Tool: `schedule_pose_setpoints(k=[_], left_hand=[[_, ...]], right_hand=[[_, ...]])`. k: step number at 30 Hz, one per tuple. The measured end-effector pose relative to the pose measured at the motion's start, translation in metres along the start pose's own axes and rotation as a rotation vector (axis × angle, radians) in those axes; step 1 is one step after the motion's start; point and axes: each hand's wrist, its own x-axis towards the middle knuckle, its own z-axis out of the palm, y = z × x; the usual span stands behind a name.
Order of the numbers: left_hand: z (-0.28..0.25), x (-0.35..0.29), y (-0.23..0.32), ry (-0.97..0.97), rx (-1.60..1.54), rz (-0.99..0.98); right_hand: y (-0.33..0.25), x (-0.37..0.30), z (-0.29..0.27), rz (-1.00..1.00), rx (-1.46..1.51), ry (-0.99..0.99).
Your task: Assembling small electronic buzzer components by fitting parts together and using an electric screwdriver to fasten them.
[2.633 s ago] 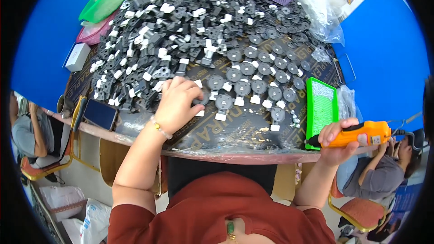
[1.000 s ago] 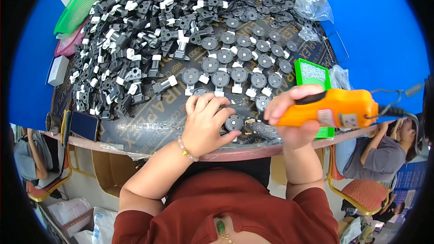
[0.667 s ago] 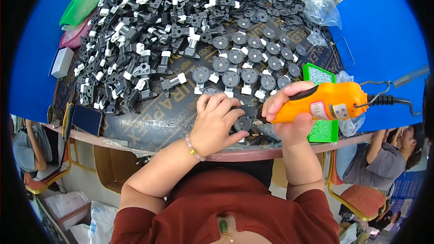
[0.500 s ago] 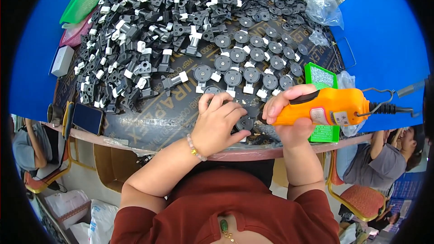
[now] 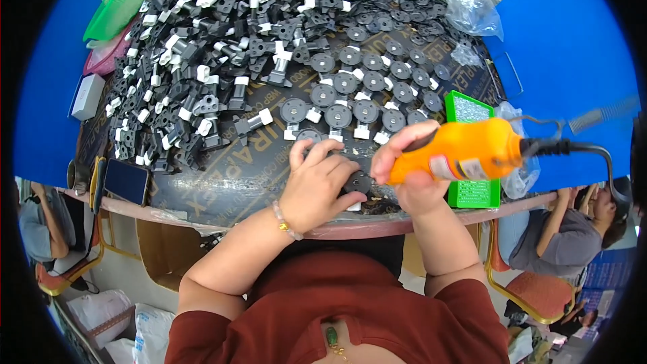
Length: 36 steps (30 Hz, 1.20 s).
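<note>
My right hand (image 5: 421,185) is wrapped round an orange electric screwdriver (image 5: 465,154), its front end pointing left toward my left hand. The tip of the tool is hidden by my fingers or lost in blur. My left hand (image 5: 320,178) rests palm down near the table's front edge, thumb and fingertips curled against a black disc part (image 5: 358,182). A white piece (image 5: 354,206) pokes out below that disc. Just beyond my left fingertips, another black disc (image 5: 309,135) is partly covered. Rows of black discs with white ends (image 5: 338,116) lie ahead.
A large heap of black and white parts (image 5: 222,40) fills the table's left and far side. Right of the screwdriver lies a green tray (image 5: 496,192) of small metal pieces. A phone (image 5: 127,182) lies at left. A black cord (image 5: 559,148) trails from the screwdriver; a coiled spring hangs nearby.
The screwdriver has shifted slightly left and up with my right hand, and its cord now bends in a curve. My left hand stays at the disc. The whole view has slid a little.
</note>
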Motion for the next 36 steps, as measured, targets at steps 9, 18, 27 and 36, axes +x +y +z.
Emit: schedule_pose_setpoints(k=[9,18,27,36], left_hand=[[0.001,-0.002,0.001,0.043,0.049,0.031],[0.003,0.001,0.001,0.094,0.124,0.044],[-0.002,0.002,0.004,0.09,0.138,0.034],[0.003,0.0,-0.001,0.078,0.065,0.031]], right_hand=[[-0.052,0.017,-0.107,-0.401,-0.338,0.34],[-0.037,0.015,-0.175,-0.32,-0.483,0.534],[-0.039,0.013,-0.172,-0.344,-0.47,0.534],[-0.052,-0.007,-0.053,-0.431,-0.145,0.043]])
